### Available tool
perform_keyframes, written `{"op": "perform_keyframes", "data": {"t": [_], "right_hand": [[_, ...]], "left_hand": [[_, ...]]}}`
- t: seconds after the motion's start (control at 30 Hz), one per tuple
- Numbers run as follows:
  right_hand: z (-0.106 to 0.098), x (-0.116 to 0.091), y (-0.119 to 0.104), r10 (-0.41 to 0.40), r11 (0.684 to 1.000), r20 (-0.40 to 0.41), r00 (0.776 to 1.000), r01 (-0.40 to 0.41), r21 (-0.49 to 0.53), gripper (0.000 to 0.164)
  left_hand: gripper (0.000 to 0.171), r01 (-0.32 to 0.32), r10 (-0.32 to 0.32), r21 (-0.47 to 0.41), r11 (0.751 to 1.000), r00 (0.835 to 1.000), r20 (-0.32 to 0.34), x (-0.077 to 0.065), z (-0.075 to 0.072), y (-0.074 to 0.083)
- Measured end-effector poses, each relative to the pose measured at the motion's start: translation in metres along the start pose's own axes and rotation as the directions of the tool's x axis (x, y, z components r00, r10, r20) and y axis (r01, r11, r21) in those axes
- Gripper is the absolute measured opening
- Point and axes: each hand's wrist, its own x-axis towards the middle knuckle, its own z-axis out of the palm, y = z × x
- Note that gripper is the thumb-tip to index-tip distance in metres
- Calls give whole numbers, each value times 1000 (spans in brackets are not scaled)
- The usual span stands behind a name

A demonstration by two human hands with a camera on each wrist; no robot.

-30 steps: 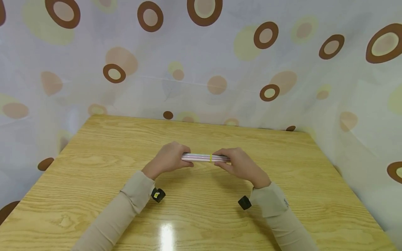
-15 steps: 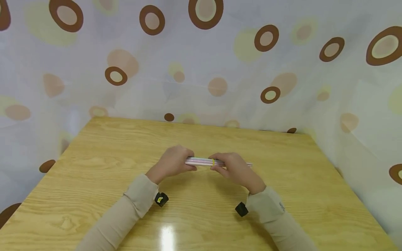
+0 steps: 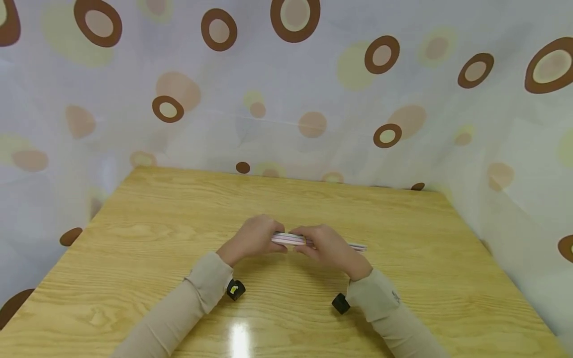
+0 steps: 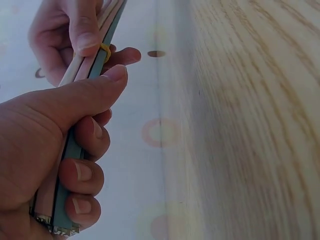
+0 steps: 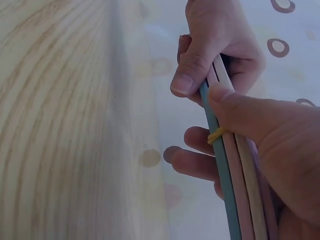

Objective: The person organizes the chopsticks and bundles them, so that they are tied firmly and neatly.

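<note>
A bundle of long, slender pastel sticks [image 3: 286,238], pale blue, pink and cream, is held level above the table between both hands. My left hand [image 3: 255,238] grips its left part, thumb on top and fingers curled beneath. Silvery, uneven stick ends [image 4: 60,229] show below that hand in the left wrist view. My right hand [image 3: 331,248] pinches the bundle near its middle, its thumb [image 5: 225,95] pointing toward the left hand. A yellow rubber band [image 5: 216,135] circles the sticks beside the right fingers. The bundle's right end [image 3: 359,246] sticks out behind the right hand.
A wood-grain table [image 3: 179,209] spreads under both hands. A pale curtain [image 3: 286,149] with brown and beige circles stands along its back and sides. Small black devices, one on the left cuff [image 3: 235,289] and one on the right cuff [image 3: 341,303], hang at the wrists.
My right hand has slid left along the bundle, nearer the left hand, so the right end shows behind it. Bundle and hands sit slightly lower in view.
</note>
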Motion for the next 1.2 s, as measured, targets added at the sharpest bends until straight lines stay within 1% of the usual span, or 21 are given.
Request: {"op": "perform_keyframes", "data": {"t": [0.07, 0.13, 0.17, 0.27, 0.4, 0.53, 0.6, 0.73, 0.8, 0.93, 1.03, 1.13, 1.2], "right_hand": [[-3, -2, 2, -2, 1000, 8, 1000, 2, -16, 39], [-6, -4, 4, 8, 1000, 10, 1000, -8, -29, 40], [-7, -5, 5, 16, 999, 7, 1000, -15, -30, 38], [-10, -6, 8, 27, 999, -1, 1000, -27, -34, 27], [-11, -4, 10, 27, 999, -2, 1000, -27, -35, 20], [-8, -3, 10, 25, 997, -19, 1000, -26, -69, 20], [-7, -3, 9, 14, 995, -40, 999, -18, -93, 22], [-4, -1, 5, -27, 989, -62, 998, 18, -145, 26], [-2, -1, 3, -39, 988, -65, 997, 29, -152, 28], [-1, -1, 1, -19, 991, -58, 998, 11, -137, 29], [-2, -2, 2, -1, 991, -44, 999, -5, -135, 32], [-4, -4, 6, 20, 995, -10, 1000, -21, -98, 38], [-6, -6, 11, 47, 997, 21, 999, -46, -65, 36]], "left_hand": [[24, 4, -4, -14, 1000, 1000, 6, 0, 1, 0], [25, 20, -20, -18, 1000, 1000, 5, 0, 0, -2], [25, 27, -27, -18, 999, 1000, 0, 0, 0, -2], [25, 38, -38, -13, 999, 999, -23, -2, -2, -5], [25, 25, -26, -27, 999, 999, -39, -3, -5, -7], [25, 15, -16, -37, 999, 999, -44, -4, -5, -7], [25, 8, -10, -49, 999, 999, -47, -3, -4, -7], [24, -7, 4, -82, 997, 999, -34, -2, -2, -3], [23, 2, -4, -89, 996, 1000, -20, -1, -1, -2], [23, 19, -20, -78, 997, 1000, -15, 0, -1, 0], [23, 18, -19, -71, 997, 1000, -12, 0, -1, 0], [25, 33, -33, -61, 998, 999, -4, 0, 0, -2], [25, 52, -52, -55, 997, 999, -1, 0, 0, -4]]}}
